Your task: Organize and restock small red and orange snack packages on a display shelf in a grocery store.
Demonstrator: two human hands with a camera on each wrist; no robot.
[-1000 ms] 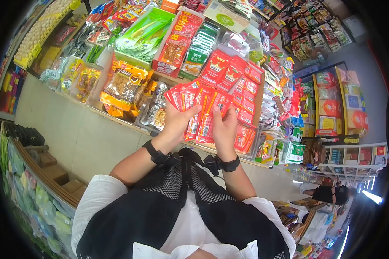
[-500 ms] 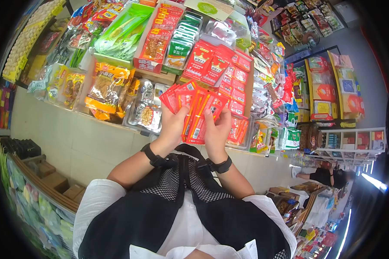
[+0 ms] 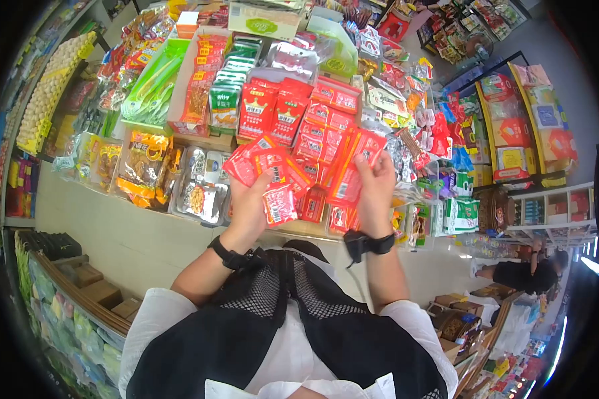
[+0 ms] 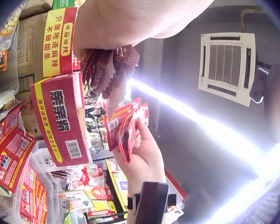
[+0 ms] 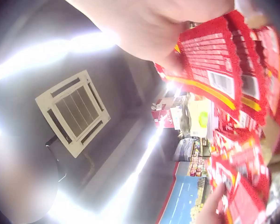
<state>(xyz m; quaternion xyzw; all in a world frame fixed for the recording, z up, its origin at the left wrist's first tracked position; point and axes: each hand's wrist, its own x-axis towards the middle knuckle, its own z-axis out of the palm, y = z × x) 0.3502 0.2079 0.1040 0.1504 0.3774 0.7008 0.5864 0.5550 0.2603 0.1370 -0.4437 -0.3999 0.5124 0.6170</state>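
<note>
Left hand (image 3: pixel 248 207) pinches a fanned bunch of red packets (image 3: pixel 271 163); right hand (image 3: pixel 377 189) pinches a second bunch (image 3: pixel 346 174), apart from the first, to its right. Rows of similar packets (image 3: pixel 319 141) lie beyond, between both. Yellow snack bag (image 3: pixel 142 166) to the left.

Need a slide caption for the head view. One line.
A person's left grip and right grip each hold red packets, with packaged goods laid out beyond.

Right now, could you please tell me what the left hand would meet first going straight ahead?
Beyond its held packets, the left hand would probably meet the crown-printed packets first, though depth is unclear.
</note>
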